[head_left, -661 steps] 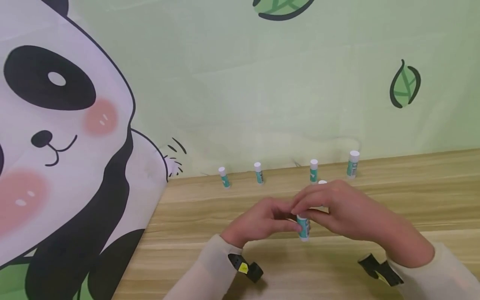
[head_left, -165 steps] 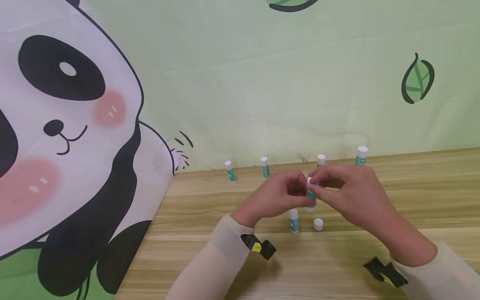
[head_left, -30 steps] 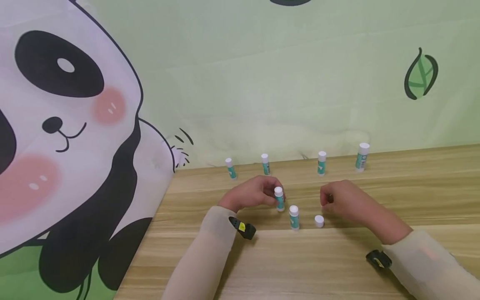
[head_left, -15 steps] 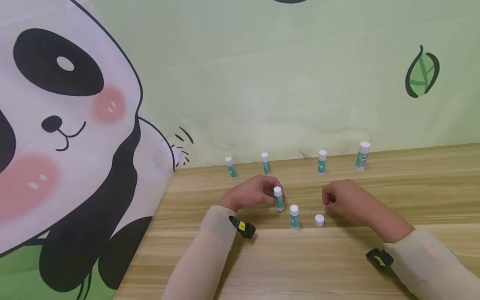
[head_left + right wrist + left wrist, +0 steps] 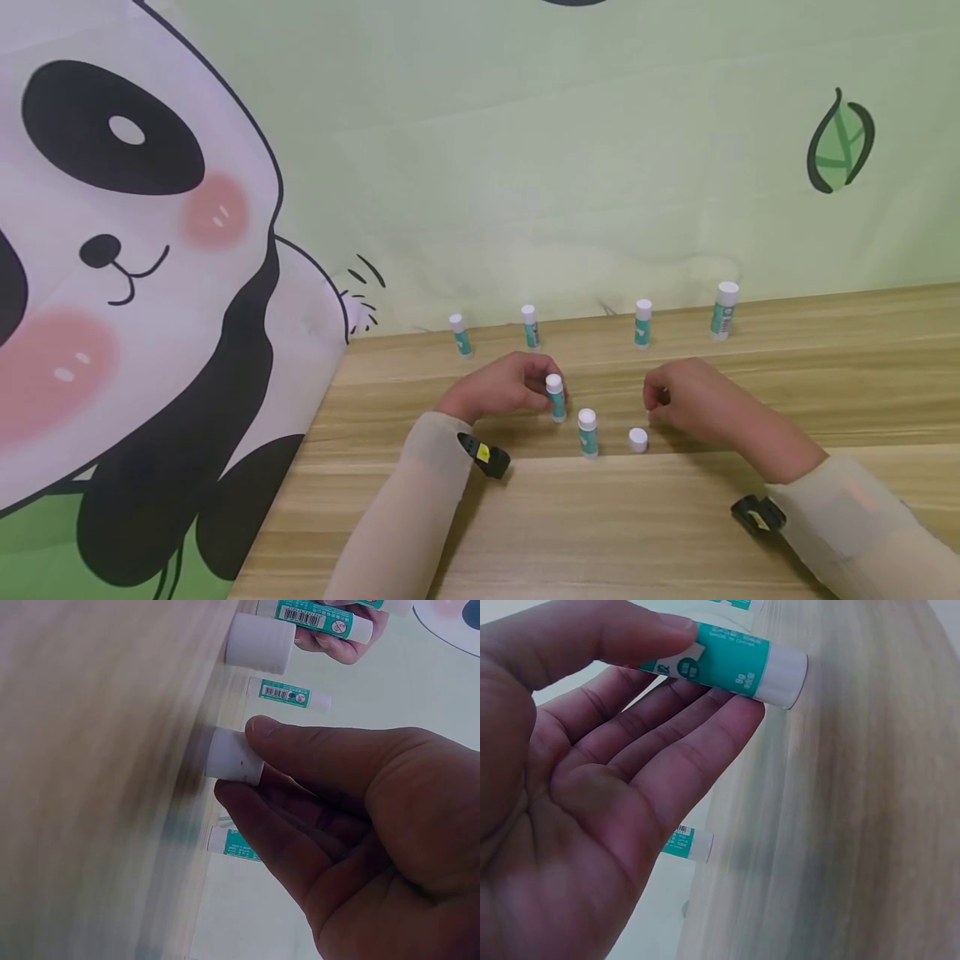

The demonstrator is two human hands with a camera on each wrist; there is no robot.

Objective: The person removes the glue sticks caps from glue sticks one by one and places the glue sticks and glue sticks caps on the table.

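Observation:
My left hand holds a glue stick upright at the table, thumb on one side and fingers on the other. Its teal label and white base show in the left wrist view. Off to the right, my right hand pinches a small white cap between thumb and fingertips, close to the table surface. Between the hands, a second glue stick stands upright with a white top. Beside it a loose white cap rests on the wood.
Several upright glue sticks line the back of the wooden table: two at left, including one glue stick, then another glue stick and a larger one at right. Behind them hangs a green panda backdrop.
Some seconds ago both hands worked together on one glue stick; they have since parted, left hand lower left with the stick, right hand to the right with a cap. Over the last second, almost no movement.

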